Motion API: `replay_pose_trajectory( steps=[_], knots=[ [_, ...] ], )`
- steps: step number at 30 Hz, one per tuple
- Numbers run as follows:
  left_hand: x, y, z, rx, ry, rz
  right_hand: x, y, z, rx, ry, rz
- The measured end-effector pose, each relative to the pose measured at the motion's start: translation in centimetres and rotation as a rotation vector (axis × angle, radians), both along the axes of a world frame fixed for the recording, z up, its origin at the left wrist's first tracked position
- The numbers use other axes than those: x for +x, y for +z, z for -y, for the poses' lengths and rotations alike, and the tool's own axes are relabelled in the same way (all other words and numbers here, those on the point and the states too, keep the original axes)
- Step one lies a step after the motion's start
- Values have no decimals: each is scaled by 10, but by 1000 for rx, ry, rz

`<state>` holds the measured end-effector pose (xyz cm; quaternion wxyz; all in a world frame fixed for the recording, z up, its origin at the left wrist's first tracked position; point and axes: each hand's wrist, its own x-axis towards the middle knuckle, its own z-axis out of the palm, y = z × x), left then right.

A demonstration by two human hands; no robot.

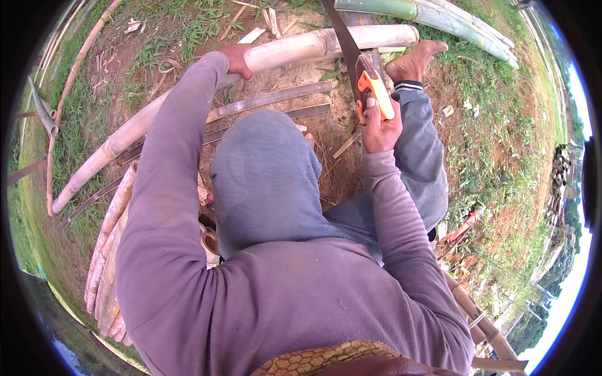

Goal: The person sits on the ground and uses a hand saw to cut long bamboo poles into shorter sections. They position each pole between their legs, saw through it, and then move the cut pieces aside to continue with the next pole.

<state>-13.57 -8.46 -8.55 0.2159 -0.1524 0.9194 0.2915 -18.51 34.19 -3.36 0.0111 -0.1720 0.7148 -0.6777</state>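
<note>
A long pale bamboo pole (285,51) runs from the lower left up to the upper right. My left hand (237,61) is closed round it, pressing from above, with part of the fingers hidden behind the pole. In my right hand (382,130) is a handsaw (343,39), gripped by its orange handle (375,94). Its dark blade crosses the pole near the right end, pointing away from me. Whether the teeth have cut into the pole I cannot tell. My bare right foot (411,62) rests just beyond the pole's right end.
Green bamboo poles (433,25) lie at the top right. Split dark strips (269,100) lie on the soil below the pole. More cut poles (113,250) are stacked at my left. A red-handled tool (464,227) lies in the grass at right, near other bamboo (483,323).
</note>
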Motion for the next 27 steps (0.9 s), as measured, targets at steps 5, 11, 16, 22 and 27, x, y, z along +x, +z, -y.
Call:
replay_pose_trajectory(
  steps=[5,11,16,22,27],
  knots=[
    [-8,2,8,220,-11,111,-2,13,-1,-28,42,66],
    [10,24,-71,-493,120,-142,-4,25,17,-61,26,-30],
    [-2,32,-52,-360,76,-70,-19,15,14,-43,84,-12],
    [-8,14,-22,-148,-33,-139,-15,34,11,-25,91,32],
    [-16,12,-12,16,-65,-32,-8,38,1,20,95,76]
  ],
)
